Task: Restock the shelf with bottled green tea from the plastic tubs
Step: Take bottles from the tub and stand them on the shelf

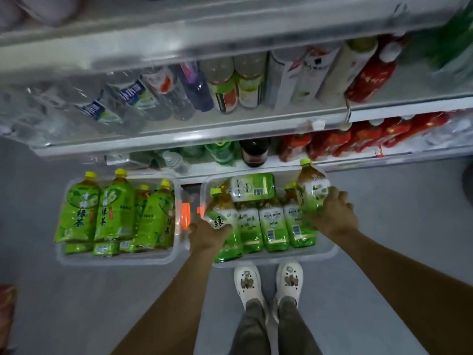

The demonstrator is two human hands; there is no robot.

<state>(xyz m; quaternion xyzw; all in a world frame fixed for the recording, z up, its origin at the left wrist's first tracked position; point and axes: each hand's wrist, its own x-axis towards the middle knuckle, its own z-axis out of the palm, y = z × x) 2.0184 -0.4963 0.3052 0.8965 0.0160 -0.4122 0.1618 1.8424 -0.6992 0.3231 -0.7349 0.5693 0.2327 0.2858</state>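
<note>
Two clear plastic tubs stand on the floor under the shelf. The left tub [115, 258] holds several green tea bottles [116, 208] with yellow caps. The right tub [330, 248] holds several more, lying label up [272, 226]. My left hand [208, 233] grips one green tea bottle [221, 213] at the right tub's left end. My right hand [332, 213] grips another green tea bottle [311, 187], lifted above the tub's right end with its cap pointing at the shelf.
The white shelf unit [179, 139] fills the top of the view, with water bottles, juice bottles and red-labelled drinks on its levels. The lowest level [225, 152] shows green and dark bottles. My white shoes [268, 283] stand just behind the right tub on grey floor.
</note>
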